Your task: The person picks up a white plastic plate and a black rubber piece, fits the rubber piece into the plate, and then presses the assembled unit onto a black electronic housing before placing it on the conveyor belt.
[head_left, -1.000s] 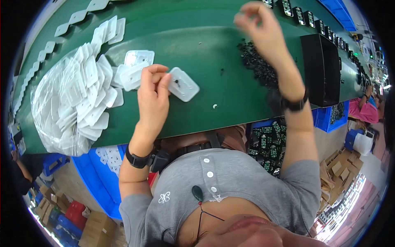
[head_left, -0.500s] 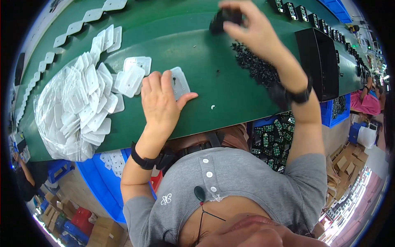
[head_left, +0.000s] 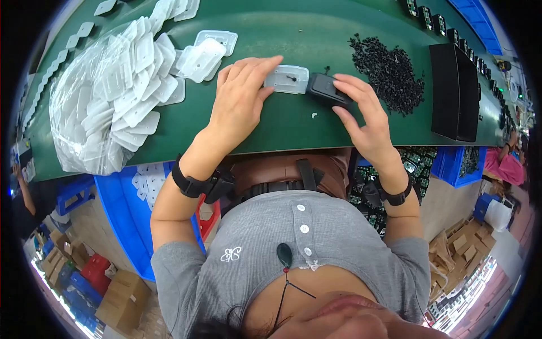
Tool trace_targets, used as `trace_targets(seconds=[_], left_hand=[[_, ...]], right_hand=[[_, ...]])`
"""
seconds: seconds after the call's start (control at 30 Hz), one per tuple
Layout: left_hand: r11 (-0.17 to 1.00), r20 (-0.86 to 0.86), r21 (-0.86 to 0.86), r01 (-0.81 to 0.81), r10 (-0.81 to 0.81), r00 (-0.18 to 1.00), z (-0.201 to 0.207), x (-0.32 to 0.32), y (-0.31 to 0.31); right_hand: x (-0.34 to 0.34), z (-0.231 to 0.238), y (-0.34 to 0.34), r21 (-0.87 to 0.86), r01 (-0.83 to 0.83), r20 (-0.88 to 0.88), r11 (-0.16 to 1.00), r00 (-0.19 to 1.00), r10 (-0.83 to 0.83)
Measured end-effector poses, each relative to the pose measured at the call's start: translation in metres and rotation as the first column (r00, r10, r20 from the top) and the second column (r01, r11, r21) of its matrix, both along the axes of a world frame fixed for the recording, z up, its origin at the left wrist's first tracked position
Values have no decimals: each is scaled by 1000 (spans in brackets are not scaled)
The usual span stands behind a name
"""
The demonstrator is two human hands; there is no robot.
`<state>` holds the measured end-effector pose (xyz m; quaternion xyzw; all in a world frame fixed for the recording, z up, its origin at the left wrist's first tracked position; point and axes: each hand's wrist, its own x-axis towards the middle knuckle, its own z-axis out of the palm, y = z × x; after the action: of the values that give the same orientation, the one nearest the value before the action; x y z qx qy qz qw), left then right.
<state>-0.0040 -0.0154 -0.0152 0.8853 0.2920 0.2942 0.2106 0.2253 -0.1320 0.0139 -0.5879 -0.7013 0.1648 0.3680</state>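
In front of me on the green table (head_left: 271, 39), my left hand (head_left: 241, 99) has its fingers and thumb closed on the left end of a translucent white plastic cover plate (head_left: 280, 85). A small black part (head_left: 292, 78) lies on that plate. Against the plate's right end is a black plastic housing (head_left: 324, 86), tilted a little. My right hand (head_left: 364, 113) holds the housing from its right side between thumb and fingers. Another small black part (head_left: 327, 69) is just beyond the housing. A little white scrap (head_left: 314, 116) lies nearer me.
At left, many white cover plates (head_left: 144, 53) spill from a clear plastic bag (head_left: 84, 152). A heap of small black parts (head_left: 389, 73) and a black open box (head_left: 446, 93) are at right. Housings with green circuit boards (head_left: 439, 24) line the far right. Blue bins (head_left: 121, 209) stand below the edge.
My right hand has come back from the far side with the black housing, bringing it beside the cover plate. The plate is turned crosswise now. The whole view has shifted.
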Motion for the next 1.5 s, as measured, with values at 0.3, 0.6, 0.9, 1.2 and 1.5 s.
trace_targets(seconds=[0.3,0.6,0.9,1.2,1.5], left_hand=[[999,48,21,37,-38,998,-11,-12,0],[980,-103,196,11,10,995,-7,-15,-3],[970,-3,236,-62,65,998,-12,3,3],[935,252,-327,-134,223,942,12,1,-3],[728,-221,398,-558,666,712,1,-40,24]], right_hand=[[-24,-7,49,-9,-202,51,979,978,202],[-30,-24,50,82,-206,160,975,968,191],[-11,-4,69,-328,-246,-415,912,905,95],[-31,3,84,-265,-239,-763,934,644,-51],[116,-6,255,-147,90,-289,985,948,-130]])
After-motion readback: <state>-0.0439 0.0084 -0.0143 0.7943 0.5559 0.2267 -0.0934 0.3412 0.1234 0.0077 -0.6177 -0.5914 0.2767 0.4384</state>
